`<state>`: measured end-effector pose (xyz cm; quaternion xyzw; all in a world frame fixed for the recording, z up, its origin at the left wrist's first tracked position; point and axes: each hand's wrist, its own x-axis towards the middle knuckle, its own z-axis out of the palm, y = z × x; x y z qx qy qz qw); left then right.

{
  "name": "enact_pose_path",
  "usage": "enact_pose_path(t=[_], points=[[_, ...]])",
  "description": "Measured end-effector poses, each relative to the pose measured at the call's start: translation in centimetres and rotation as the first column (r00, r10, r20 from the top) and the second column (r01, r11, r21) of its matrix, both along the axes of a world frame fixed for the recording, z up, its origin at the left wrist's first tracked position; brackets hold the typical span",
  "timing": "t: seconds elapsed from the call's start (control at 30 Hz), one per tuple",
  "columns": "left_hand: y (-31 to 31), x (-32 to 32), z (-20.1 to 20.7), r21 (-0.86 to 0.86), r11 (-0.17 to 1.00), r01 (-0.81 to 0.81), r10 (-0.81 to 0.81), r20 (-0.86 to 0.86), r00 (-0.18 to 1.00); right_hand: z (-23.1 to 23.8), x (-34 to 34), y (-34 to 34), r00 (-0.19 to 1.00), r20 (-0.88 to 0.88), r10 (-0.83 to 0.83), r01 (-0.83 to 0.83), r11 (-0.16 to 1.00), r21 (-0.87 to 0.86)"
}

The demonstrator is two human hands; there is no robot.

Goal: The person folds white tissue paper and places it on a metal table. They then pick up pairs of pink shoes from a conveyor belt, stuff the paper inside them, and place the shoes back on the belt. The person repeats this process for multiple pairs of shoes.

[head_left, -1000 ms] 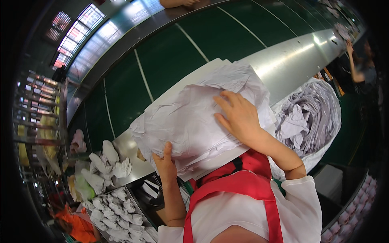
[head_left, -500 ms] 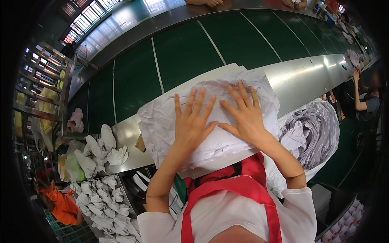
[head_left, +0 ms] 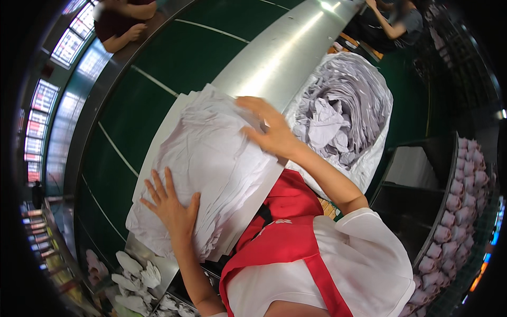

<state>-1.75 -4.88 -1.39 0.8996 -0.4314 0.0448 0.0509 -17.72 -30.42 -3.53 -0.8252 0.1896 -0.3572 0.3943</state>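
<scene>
A thick stack of crumpled white paper sheets (head_left: 211, 142) lies in front of me on flatter white sheets, at the edge of the metal worktop. My left hand (head_left: 171, 206) rests flat on the stack's near left part, fingers spread. Over the stack's far right edge is my right hand (head_left: 272, 129), smeared by motion, its thumb toward the paper; whether it grips a sheet cannot be made out. Just right of it stands a white sack (head_left: 383, 113) holding a big roll of crumpled paper (head_left: 364, 90).
A green conveyor belt (head_left: 158, 116) with white cross lines runs beyond the metal worktop (head_left: 264, 58). White paper-wrapped bundles (head_left: 132, 285) lie at lower left. A rack of pinkish wrapped pieces (head_left: 454, 211) stands at right. Co-workers (head_left: 124, 26) are across the belt and at far right.
My view has turned to the right. Both hands lay flat and close together on the paper; now the right has moved to the stack's right edge and the left sits near its left side.
</scene>
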Motion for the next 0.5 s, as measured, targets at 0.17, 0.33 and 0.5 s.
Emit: enact_pose_path(t=[0.17,0.33,0.5], points=[[-0.7,-1.2,3.1,0.012,1.000,0.023,-0.024,0.085,0.996,-12.4,-12.9,-7.0,0.665,0.019,-0.746,0.729,0.655,0.200],[-2.2,-2.3,3.9,-0.108,0.929,0.355,-0.358,-0.009,0.934,-19.6,-20.3,-8.1,0.531,-0.322,-0.784,0.519,0.601,-0.607],[-3.3,-2.6,0.6,0.016,0.938,0.347,-0.343,-0.129,0.931,-23.3,-21.7,-10.3,0.525,-0.579,-0.623,0.155,0.740,-0.655]])
